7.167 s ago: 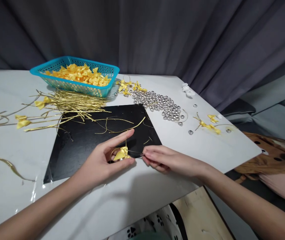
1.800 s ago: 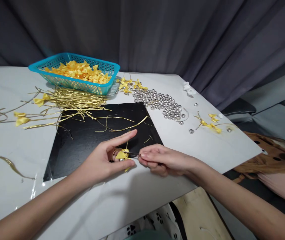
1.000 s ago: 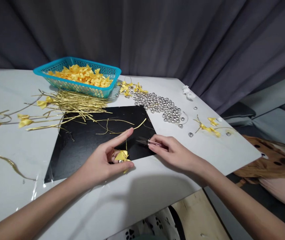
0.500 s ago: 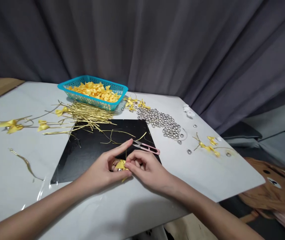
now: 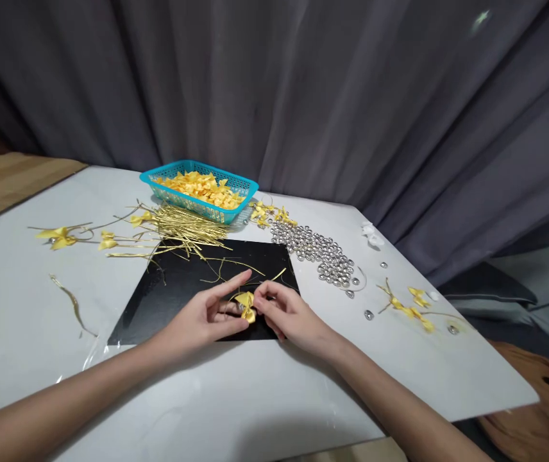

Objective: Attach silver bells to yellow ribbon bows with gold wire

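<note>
Far beyond both hands, a dark grey curtain (image 5: 207, 83) hangs in folds across the whole back. Under and around the hands spreads a white table (image 5: 173, 410), reaching well past them on either side. Directly beneath the fingers lies a black mat (image 5: 154, 314), most of its bare surface to the left hand's left and beyond it. Past the left hand, near the table's far edge, stands a blue basket (image 5: 197, 205) heaped with yellow ribbon bows (image 5: 200, 186).

The left hand (image 5: 202, 317) has its thumb and forefinger spread wide, the other fingers curled in behind the piece it holds. The right hand (image 5: 288, 317) has thumb and forefinger brought together in a pinch at that piece's right edge; whatever else is between those tips is too small to tell.

Between the basket and the left hand lies a pile of gold stems (image 5: 188, 226), overlapping the mat's far edge. Beyond the right hand is a heap of silver beads (image 5: 310, 247). Well out to its right are yellow bows on wire (image 5: 406, 311).

Right between the two hands, above the mat, is the yellow bow (image 5: 245, 299), at the left thumb's tip and touching the right fingertips. Smallest, a loose silver bead (image 5: 369, 315) sits to the right hand's right.
</note>
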`<action>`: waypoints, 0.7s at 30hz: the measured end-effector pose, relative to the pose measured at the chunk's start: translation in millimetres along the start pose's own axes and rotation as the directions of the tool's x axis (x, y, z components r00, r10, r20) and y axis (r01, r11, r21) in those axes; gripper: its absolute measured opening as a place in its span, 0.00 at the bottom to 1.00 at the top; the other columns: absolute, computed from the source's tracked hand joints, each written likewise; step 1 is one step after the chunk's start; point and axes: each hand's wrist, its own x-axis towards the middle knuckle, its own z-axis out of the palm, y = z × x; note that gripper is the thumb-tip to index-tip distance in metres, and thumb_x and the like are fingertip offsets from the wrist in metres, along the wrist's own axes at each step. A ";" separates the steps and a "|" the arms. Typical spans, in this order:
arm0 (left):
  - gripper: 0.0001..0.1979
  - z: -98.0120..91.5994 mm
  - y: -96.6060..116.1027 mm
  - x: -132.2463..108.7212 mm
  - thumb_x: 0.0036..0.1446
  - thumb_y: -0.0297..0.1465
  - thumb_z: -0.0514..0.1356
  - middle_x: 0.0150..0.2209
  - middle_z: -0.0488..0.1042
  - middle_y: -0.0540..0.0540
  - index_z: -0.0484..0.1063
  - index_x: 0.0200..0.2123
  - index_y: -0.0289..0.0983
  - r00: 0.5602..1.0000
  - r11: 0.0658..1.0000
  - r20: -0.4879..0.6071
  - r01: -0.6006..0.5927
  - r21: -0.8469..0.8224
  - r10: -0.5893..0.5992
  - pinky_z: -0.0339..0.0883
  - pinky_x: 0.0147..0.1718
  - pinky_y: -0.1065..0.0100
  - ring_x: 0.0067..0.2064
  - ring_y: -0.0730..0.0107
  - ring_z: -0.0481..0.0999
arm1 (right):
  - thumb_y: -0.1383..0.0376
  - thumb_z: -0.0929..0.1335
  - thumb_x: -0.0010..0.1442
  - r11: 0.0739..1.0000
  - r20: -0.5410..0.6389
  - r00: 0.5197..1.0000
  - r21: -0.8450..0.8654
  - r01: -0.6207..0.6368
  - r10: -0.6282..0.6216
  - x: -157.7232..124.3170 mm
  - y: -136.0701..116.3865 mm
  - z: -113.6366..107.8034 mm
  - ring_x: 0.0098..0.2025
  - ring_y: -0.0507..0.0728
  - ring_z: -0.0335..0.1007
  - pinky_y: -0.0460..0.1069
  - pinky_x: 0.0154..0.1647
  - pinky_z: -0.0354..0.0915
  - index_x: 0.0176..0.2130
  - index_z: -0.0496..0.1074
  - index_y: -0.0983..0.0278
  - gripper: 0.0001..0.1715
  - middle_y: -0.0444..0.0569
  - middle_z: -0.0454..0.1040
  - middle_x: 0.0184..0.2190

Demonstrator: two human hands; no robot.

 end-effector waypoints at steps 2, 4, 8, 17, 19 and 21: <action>0.34 -2.8 4.7 0.0 0.50 0.36 0.64 0.46 0.76 0.43 0.60 0.61 0.40 0.990 0.992 -0.107 -0.076 0.097 0.087 0.65 0.47 0.63 0.48 0.61 0.73 | 0.50 0.64 0.59 0.998 0.007 1.000 0.053 0.017 -0.017 5.2 -0.3 -5.0 0.14 0.46 0.51 0.41 0.14 0.52 0.33 0.60 0.62 0.18 0.34 0.58 0.14; 0.23 -7.5 9.9 -0.4 0.54 0.40 0.60 0.58 0.67 0.41 0.71 0.52 0.38 0.950 0.962 -0.238 -0.144 0.233 0.200 0.57 0.56 0.59 0.60 0.55 0.63 | 0.50 0.65 0.59 0.992 0.001 0.998 0.112 0.061 -0.061 9.5 -1.0 -9.3 0.13 0.46 0.53 0.41 0.15 0.56 0.33 0.60 0.61 0.18 0.33 0.59 0.12; 0.18 -13.1 16.0 -1.4 0.58 0.43 0.54 0.58 0.67 0.40 0.78 0.37 0.37 0.833 0.884 -0.421 -0.162 0.438 0.361 0.52 0.58 0.59 0.62 0.53 0.59 | 0.51 0.67 0.56 0.971 -0.074 0.992 0.206 0.118 -0.104 10.8 -1.0 -10.3 0.13 0.45 0.51 0.41 0.14 0.57 0.35 0.64 0.63 0.18 0.33 0.58 0.12; 0.16 16.5 4.9 -0.6 0.55 0.42 0.58 0.31 0.73 0.49 0.71 0.38 0.36 0.998 0.974 -0.054 -0.032 0.226 0.045 0.60 0.23 0.72 0.25 0.74 0.69 | 0.54 0.70 0.53 0.947 -0.128 0.991 0.313 0.079 -0.040 5.4 8.0 9.7 0.16 0.44 0.52 0.41 0.15 0.51 0.33 0.69 0.64 0.16 0.38 0.63 0.19; 0.14 16.9 3.4 -0.4 0.55 0.42 0.57 0.30 0.72 0.49 0.71 0.35 0.36 0.995 0.969 -0.075 -0.049 0.243 0.069 0.61 0.25 0.72 0.26 0.74 0.68 | 0.51 0.67 0.55 0.946 -0.115 0.993 0.316 0.068 -0.033 4.2 5.4 9.1 0.17 0.46 0.52 0.42 0.16 0.54 0.34 0.70 0.64 0.18 0.39 0.62 0.20; 0.12 14.5 3.8 -0.8 0.54 0.40 0.59 0.27 0.70 0.51 0.68 0.30 0.36 0.985 0.939 -0.138 -0.054 0.340 0.107 0.60 0.25 0.71 0.26 0.73 0.67 | 0.50 0.66 0.55 0.956 -0.133 0.989 0.275 0.105 -0.070 2.3 0.0 7.5 0.22 0.47 0.56 0.43 0.19 0.59 0.36 0.71 0.64 0.20 0.42 0.65 0.26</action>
